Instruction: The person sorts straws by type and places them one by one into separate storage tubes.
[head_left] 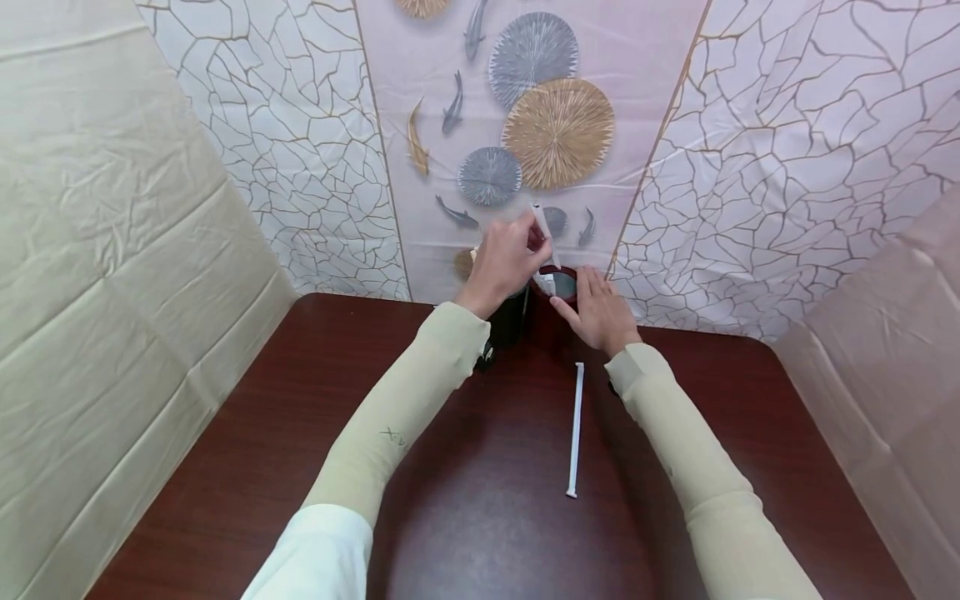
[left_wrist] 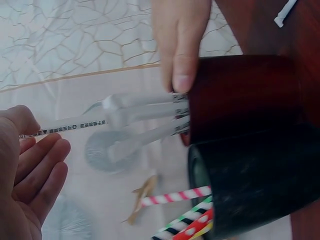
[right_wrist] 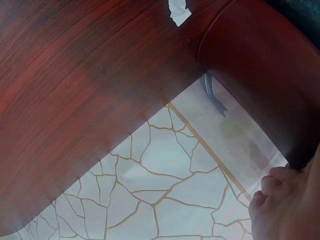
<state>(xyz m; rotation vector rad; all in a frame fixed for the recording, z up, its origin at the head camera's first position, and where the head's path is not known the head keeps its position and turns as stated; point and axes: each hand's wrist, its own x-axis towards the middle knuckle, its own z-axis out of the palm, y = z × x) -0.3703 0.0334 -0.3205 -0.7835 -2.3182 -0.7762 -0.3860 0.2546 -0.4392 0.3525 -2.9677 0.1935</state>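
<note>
My left hand (head_left: 504, 258) pinches a white paper-wrapped straw (head_left: 546, 233) between thumb and fingers, above a dark red cylindrical cup (head_left: 551, 321). Small print runs along its wrapper in the left wrist view. Several more wrapped straws (left_wrist: 145, 111) stick out of that cup's mouth. Against the cup's right side lies my right hand (head_left: 600, 312), fingers straight, thumb across the near rim. Its fingertips (right_wrist: 272, 184) show beside the rim in the right wrist view.
A black cup (left_wrist: 260, 175) stands directly left of the red one, holding striped and dotted colourful straws (left_wrist: 185, 220). One wrapped straw (head_left: 576, 429) lies on the dark wooden table (head_left: 480, 517). Patterned cloth (head_left: 300, 150) hangs behind the table's back edge.
</note>
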